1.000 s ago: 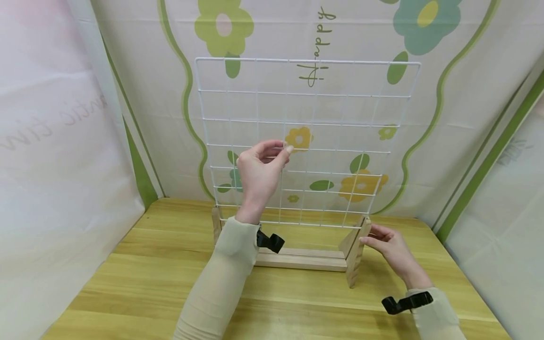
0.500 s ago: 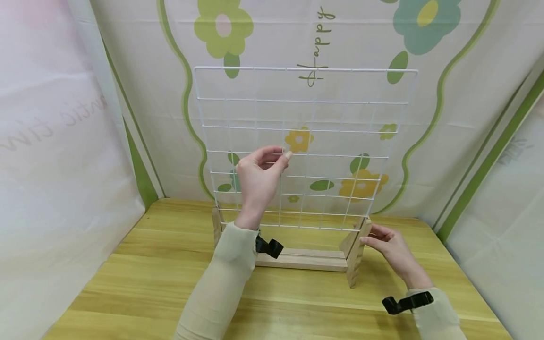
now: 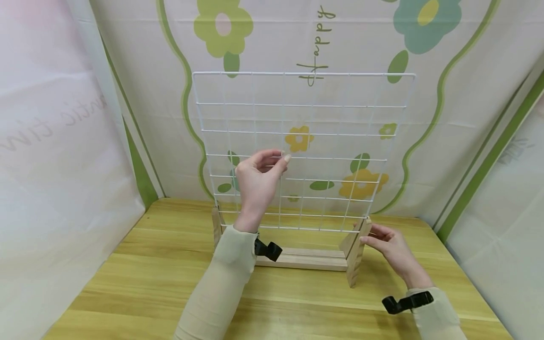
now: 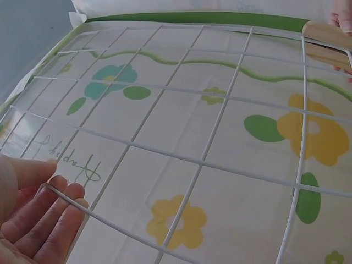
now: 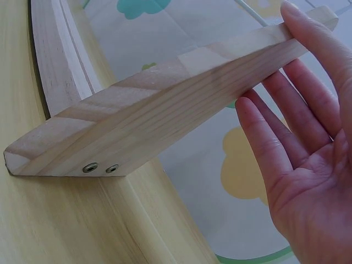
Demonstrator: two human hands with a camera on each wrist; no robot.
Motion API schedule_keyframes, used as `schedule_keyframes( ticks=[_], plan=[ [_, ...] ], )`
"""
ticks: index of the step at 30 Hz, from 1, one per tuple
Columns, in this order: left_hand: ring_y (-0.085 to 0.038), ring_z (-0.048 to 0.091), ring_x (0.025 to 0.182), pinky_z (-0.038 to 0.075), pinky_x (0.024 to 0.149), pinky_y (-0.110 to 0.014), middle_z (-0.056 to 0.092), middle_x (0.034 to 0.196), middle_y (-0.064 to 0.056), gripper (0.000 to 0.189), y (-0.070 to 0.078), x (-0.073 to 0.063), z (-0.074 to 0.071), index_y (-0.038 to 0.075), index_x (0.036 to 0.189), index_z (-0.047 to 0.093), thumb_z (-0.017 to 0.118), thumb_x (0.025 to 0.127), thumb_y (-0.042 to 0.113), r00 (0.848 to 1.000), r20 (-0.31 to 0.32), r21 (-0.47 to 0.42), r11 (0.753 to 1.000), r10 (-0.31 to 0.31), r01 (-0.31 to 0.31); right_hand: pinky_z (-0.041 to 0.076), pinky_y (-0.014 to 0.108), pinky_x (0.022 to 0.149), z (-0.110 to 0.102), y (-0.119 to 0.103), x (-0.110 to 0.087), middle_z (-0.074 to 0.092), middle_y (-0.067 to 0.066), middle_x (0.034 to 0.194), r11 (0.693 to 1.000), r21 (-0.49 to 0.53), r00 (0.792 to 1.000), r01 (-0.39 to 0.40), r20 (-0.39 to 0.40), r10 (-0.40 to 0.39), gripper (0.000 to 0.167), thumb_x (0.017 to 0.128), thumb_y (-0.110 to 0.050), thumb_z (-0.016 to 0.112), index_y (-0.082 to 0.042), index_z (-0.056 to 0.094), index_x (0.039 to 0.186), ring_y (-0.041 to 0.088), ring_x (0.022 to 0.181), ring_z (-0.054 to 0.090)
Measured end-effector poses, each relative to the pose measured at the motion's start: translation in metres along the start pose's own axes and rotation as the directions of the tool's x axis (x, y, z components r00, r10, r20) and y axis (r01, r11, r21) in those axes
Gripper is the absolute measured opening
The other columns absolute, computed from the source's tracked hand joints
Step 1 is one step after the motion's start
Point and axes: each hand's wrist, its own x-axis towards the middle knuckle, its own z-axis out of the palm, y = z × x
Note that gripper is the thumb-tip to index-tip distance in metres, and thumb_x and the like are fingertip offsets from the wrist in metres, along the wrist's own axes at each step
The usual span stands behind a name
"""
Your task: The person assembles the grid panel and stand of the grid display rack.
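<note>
A white wire grid panel [image 3: 327,158] stands between the two side posts of a wooden stand [image 3: 306,263], its lower wire above the crossbar. My left hand [image 3: 259,184] pinches a wire near the panel's middle between thumb and fingers; the left wrist view shows the thumb [image 4: 30,171] above that wire. At the right, my right hand [image 3: 393,252] holds the upper part of the stand's right side post [image 5: 159,102], thumb on one edge and fingers against the other. Two metal screws [image 5: 91,168] show low on that post. My left forearm hides part of the crossbar.
The stand rests on a wood-grain table [image 3: 127,283]. Behind it hangs a white cloth backdrop [image 3: 272,28] with printed flowers. White cloth walls [image 3: 55,156] enclose the left and right sides. The left side post [image 3: 216,225] stands beyond my left forearm.
The grid panel has come down, its top wire dropping most and its bottom wire a little. My left hand has moved down with it. The right hand and the stand have stayed put.
</note>
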Motion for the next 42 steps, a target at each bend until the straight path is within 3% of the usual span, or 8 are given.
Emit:
schedule_keyframes(
  ticks=[20, 32, 42],
  plan=[
    [-0.018, 0.074, 0.073, 0.063, 0.068, -0.032, 0.076, 0.087, -0.005, 0.018, -0.006, -0.008, 0.000, 0.001, 0.100, 0.077, 0.082, 0.089, 0.014, 0.999, 0.010, 0.011, 0.999, -0.038, 0.038, 0.054, 0.020, 0.091, -0.001, 0.002, 0.000, 0.072, -0.003, 0.115, 1.000, -0.018, 1.000, -0.021, -0.016, 0.021, 0.042, 0.100, -0.009, 0.068, 0.007, 0.058, 0.137, 0.010, 0.106, 0.067],
    [-0.017, 0.073, 0.073, 0.062, 0.068, -0.033, 0.076, 0.086, -0.003, 0.015, -0.015, -0.016, -0.003, 0.004, 0.099, 0.078, 0.082, 0.089, 0.015, 1.000, 0.001, 0.013, 1.000, -0.015, 0.015, 0.054, 0.020, 0.089, -0.001, 0.002, 0.001, 0.073, -0.003, 0.112, 0.999, -0.009, 0.999, -0.036, -0.027, 0.036, 0.040, 0.099, -0.009, 0.070, 0.007, 0.060, 0.135, 0.009, 0.103, 0.067],
    [-0.017, 0.074, 0.074, 0.062, 0.067, -0.031, 0.076, 0.085, -0.001, 0.017, -0.018, -0.021, -0.005, 0.003, 0.099, 0.078, 0.082, 0.089, 0.016, 0.999, 0.011, 0.015, 0.999, -0.035, 0.035, 0.054, 0.021, 0.089, 0.000, -0.001, 0.000, 0.073, -0.002, 0.112, 1.000, -0.005, 0.999, -0.027, -0.023, 0.027, 0.038, 0.098, -0.008, 0.070, 0.005, 0.062, 0.134, 0.010, 0.103, 0.068]
  ],
)
